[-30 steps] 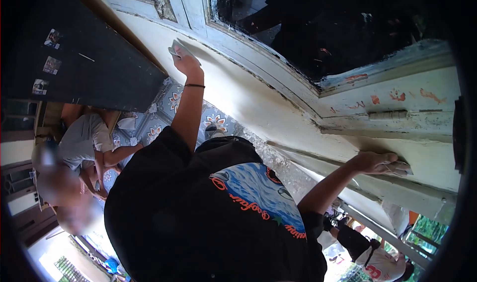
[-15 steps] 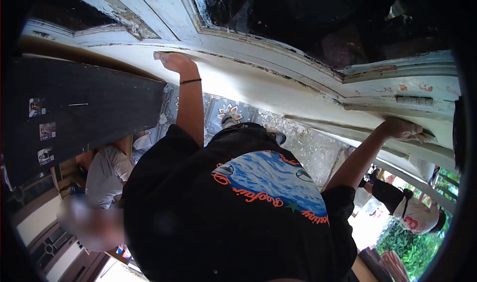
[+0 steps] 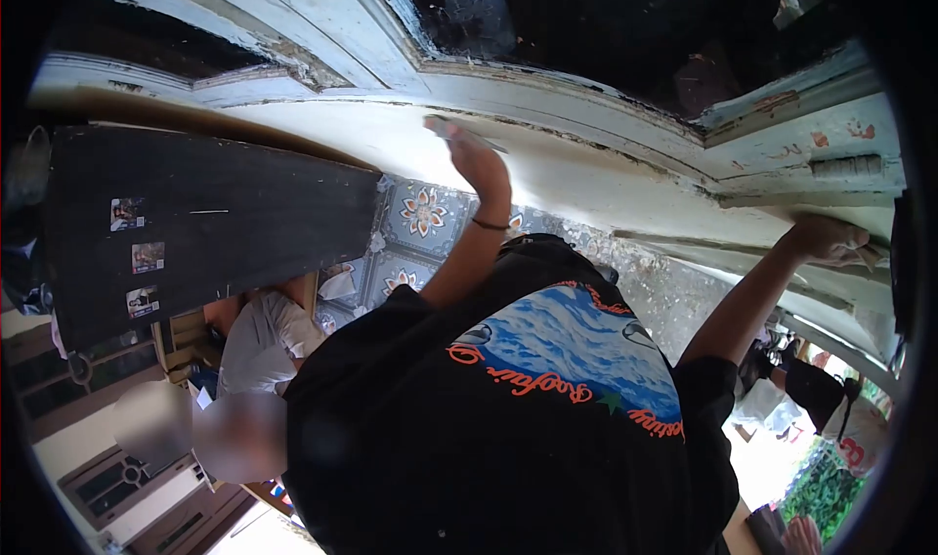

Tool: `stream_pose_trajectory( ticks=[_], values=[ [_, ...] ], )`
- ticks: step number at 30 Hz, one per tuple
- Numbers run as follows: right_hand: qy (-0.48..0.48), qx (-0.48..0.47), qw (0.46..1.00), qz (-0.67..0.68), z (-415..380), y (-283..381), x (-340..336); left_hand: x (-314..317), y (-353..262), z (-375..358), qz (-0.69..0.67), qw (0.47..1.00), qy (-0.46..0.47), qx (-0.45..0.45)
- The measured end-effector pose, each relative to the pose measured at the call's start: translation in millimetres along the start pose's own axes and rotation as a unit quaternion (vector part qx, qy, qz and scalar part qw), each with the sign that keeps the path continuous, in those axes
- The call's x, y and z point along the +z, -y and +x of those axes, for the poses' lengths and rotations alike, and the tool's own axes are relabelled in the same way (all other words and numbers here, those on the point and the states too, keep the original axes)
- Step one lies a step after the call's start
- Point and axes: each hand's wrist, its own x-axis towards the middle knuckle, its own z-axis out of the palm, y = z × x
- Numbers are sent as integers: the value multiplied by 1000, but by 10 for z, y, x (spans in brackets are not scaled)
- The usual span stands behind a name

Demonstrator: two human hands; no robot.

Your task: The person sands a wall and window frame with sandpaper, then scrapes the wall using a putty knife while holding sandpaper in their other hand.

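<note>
My left hand (image 3: pixel 478 166), slightly blurred and wearing a dark wristband, presses a thin grey flat piece (image 3: pixel 442 127) against the pale wall (image 3: pixel 572 169) just under the window frame. Its kind is not clear. Farther right, my right hand (image 3: pixel 823 239) is closed on a small tan flat piece (image 3: pixel 873 255), perhaps folded paper, against the wall below the ledge. Above both hands runs the white window frame (image 3: pixel 547 94), with worn, flaking paint.
A black board (image 3: pixel 254 193) with small stickers stands at the left. A seated person (image 3: pixel 264 345) is beside it, and another person (image 3: pixel 850 423) is at the far right. Patterned tiles (image 3: pixel 430 228) and a rough, patchy surface (image 3: pixel 674 296) show below the wall.
My left hand has moved right along the wall with the grey piece, away from the black board. My right hand stays closed on the tan piece by the ledge. The view has shifted slightly.
</note>
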Motion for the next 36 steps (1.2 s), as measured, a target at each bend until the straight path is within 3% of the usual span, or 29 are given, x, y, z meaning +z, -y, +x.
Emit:
stream_pose_trajectory(
  ticks=[1, 2, 4, 6, 8, 11, 12, 15, 17, 18, 20, 22, 24, 26, 28, 29, 30, 32, 33, 34, 36],
  values=[
    [-13, 13, 999, 34, -6, -16, 32, -37, -282, -225, -12, 996, 70, -50],
    [-7, 17, 999, 31, -19, 54, -3, -27, -170, -221, -34, 997, 63, -28],
    [20, 129, 974, 185, -53, 339, -41, -79, -121, -108, -24, 999, 42, 17],
    [-11, 124, 975, 186, -64, 303, -6, -221, 228, 345, -117, 987, 44, -106],
    [6, 74, 993, 88, -63, -29, 9, -224, 652, 657, -112, 988, 15, -109],
    [-9, 100, 984, 148, -76, 125, 11, -44, 34, 93, -9, 999, 24, -33],
    [-10, 101, 984, 144, -75, 103, 21, -20, 47, -104, 118, 992, 10, 43],
    [-16, 109, 986, 127, -81, 31, 37, -103, 104, 8, 57, 997, 40, -34],
    [-19, 121, 965, 233, -92, 5, 63, -172, -92, 416, -97, 983, -22, -156],
    [-20, 121, 964, 234, -94, -112, 75, -252, 680, 832, -84, 989, -17, -121],
    [-18, 72, 983, 165, -87, -329, 93, -171, 437, 701, -132, 985, -7, -112],
    [-16, 72, 984, 163, -89, -221, 72, -97, -25, 192, -30, 990, 46, -130],
    [-7, 90, 979, 185, -107, -73, 61, -28, -128, -110, 84, 996, 37, -5],
    [-10, 110, 965, 237, -112, -19, 55, -51, 49, -80, 62, 997, 3, 37],
    [-12, 102, 968, 228, -130, 5, 37, -210, 92, 281, -54, 986, -17, -155],
    [-18, 95, 971, 221, -138, 4, 43, -217, 171, 487, -156, 974, -50, -158],
    [-24, 99, 970, 221, -143, -102, 56, -246, 134, 598, -157, 974, -37, -160],
    [16, 37, 992, 123, -166, -340, 52, -78, 137, 515, -109, 992, -47, -50],
    [31, 16, 995, 89, -185, -388, 38, -27, -323, 240, -88, 995, -32, -45],
    [26, 1, 996, 82, -185, -355, 37, -33, 40, 172, 2, 1000, -2, -6],
    [19, -18, 997, 79, -157, -325, 70, 1, -155, -172, 0, 999, 43, -6]
  ],
)
